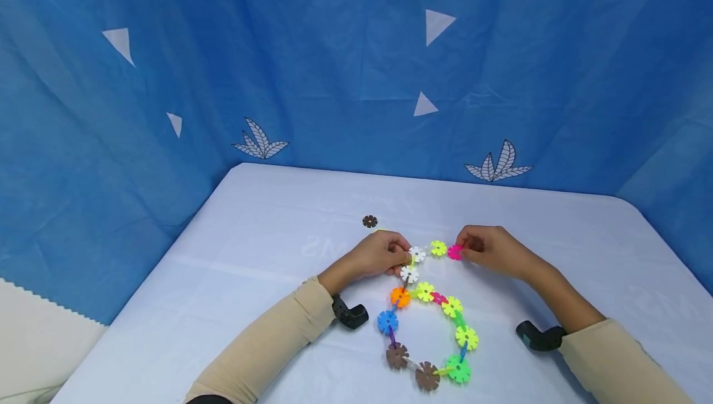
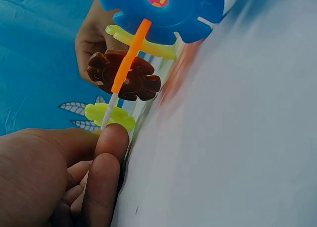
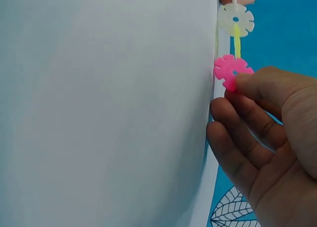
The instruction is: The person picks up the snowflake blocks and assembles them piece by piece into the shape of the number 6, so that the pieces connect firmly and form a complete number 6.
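Note:
Slotted plastic snowflake discs are joined into a closed ring, with an orange disc [image 1: 400, 297], a blue disc [image 1: 387, 322], a brown disc [image 1: 427, 377] and a green disc [image 1: 459, 369] among them. From its top a chain runs up through white discs, then right past a yellow disc [image 1: 438, 248]. At the chain's bend, my left hand [image 1: 380, 254] pinches a white disc [image 2: 108, 112] between thumb and finger. My right hand [image 1: 496, 252] pinches the pink disc [image 3: 232, 71] at the chain's right end, its other fingers loosely bent. The fingers hide part of both discs.
A loose brown disc [image 1: 370, 221] lies on the white-covered table [image 1: 267, 206] beyond my left hand. Something yellow-green shows just behind that hand, mostly hidden. A blue printed curtain [image 1: 356, 82] hangs along the table's back and left.

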Demonstrator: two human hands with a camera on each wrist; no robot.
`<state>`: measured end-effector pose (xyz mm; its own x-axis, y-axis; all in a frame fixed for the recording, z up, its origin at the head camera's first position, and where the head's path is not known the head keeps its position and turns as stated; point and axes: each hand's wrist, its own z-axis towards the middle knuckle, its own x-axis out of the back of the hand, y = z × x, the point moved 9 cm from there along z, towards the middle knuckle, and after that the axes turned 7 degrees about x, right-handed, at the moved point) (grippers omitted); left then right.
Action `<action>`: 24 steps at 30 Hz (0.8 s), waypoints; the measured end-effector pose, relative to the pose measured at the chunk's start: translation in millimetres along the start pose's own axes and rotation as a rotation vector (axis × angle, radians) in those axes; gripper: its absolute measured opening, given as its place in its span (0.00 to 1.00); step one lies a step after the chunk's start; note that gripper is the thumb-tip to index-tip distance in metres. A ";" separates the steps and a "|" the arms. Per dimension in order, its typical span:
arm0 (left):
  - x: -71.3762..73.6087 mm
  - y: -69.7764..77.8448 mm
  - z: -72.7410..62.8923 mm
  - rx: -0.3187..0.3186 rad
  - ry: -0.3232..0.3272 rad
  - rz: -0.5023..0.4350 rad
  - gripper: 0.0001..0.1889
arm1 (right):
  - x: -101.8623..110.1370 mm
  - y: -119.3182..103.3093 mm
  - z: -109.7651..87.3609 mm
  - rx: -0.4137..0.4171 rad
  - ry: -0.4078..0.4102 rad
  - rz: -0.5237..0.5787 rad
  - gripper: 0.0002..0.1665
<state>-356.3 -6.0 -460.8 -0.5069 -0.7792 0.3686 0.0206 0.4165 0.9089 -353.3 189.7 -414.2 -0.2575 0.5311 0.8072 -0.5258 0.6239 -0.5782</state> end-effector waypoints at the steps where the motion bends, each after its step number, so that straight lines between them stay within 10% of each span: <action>1: 0.5 -0.1 -0.1 0.000 0.002 0.001 0.05 | 0.1 -2.6 0.6 0.011 0.007 -0.011 0.11; 24: -0.3 5.3 -2.6 -0.037 -0.053 0.008 0.20 | -9.2 -22.7 11.4 0.025 0.015 -0.150 0.11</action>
<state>-353.8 -4.7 -455.6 -0.5513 -0.7499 0.3658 0.0560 0.4042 0.9130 -348.2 164.1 -407.2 -0.1624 0.4412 0.8826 -0.5777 0.6826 -0.4476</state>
